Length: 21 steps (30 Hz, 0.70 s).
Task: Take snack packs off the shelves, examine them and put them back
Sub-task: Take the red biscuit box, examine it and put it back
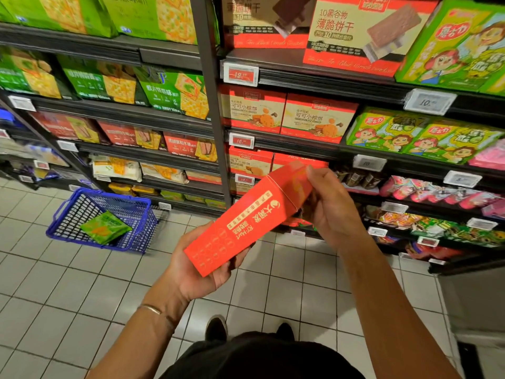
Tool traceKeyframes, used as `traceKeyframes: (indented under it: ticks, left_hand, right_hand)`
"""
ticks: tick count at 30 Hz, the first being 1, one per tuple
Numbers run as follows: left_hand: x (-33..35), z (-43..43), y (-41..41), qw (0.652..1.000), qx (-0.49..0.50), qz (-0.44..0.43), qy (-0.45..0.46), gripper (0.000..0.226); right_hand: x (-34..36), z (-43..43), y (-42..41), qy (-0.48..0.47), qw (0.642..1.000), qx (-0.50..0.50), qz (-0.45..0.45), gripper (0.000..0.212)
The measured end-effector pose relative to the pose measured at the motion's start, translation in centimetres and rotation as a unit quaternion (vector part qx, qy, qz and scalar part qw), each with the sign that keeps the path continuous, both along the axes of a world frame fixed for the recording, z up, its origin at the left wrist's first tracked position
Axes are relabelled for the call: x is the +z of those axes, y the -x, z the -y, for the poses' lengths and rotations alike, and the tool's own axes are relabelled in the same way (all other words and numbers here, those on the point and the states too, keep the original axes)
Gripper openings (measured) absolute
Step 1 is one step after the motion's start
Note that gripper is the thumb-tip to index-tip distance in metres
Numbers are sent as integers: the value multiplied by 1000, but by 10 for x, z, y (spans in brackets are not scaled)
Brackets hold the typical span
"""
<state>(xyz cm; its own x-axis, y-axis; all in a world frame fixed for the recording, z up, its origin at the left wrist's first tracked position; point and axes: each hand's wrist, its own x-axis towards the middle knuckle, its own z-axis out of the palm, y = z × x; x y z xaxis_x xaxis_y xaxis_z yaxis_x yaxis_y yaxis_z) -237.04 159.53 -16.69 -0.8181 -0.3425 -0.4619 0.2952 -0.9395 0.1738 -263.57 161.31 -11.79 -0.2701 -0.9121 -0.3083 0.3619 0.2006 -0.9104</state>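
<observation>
Before the shelves, both hands' curled fingers grip the red box [247, 218], slanting lower-left to upper-right.

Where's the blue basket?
In the head view, the blue basket sits on the tiled floor at lower left, at the foot of the shelves, left of the left hand holding the red box; a green snack pack lies inside it.

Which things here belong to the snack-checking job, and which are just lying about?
Job: red box, gripped by the left hand and right hand; stocked shelves.
Lying about: blue basket on the floor; green packet inside it.
</observation>
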Motion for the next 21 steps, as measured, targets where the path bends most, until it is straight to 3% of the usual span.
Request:
traceKeyframes:
  ticks: [4,7,9,12,15,17,20,21]
  left_hand:
    - [-5,1,-2,1000,5,-2,-4,74]
    - [-2,1,-1,995,44,86,15,60]
    - [1,1,2,982,93,151,63,52]
    - [6,8,1,941,163,206,214,54]
    - [18,13,-2,880,152,232,386,61]
    - [29,17,2,851,143,267,428,69]
    - [42,19,12,815,125,329,460,104]
    - [41,16,13,819,133,325,454,93]
  right_hand:
    - [6,-2,-1,-16,999,-7,-33,47]
    - [3,-1,0,-41,997,-16,-66,36]
    - [0,-2,3,-68,997,4,-41,40]
    - [-5,-6,8,-69,994,74,51,60]
    - [-14,-9,6,-39,992,81,85,55]
    - [-18,-11,2,-31,993,74,81,51]
    - [-19,-11,3,-22,994,70,81,63]
    - [-20,-11,4,-21,995,62,72,70]
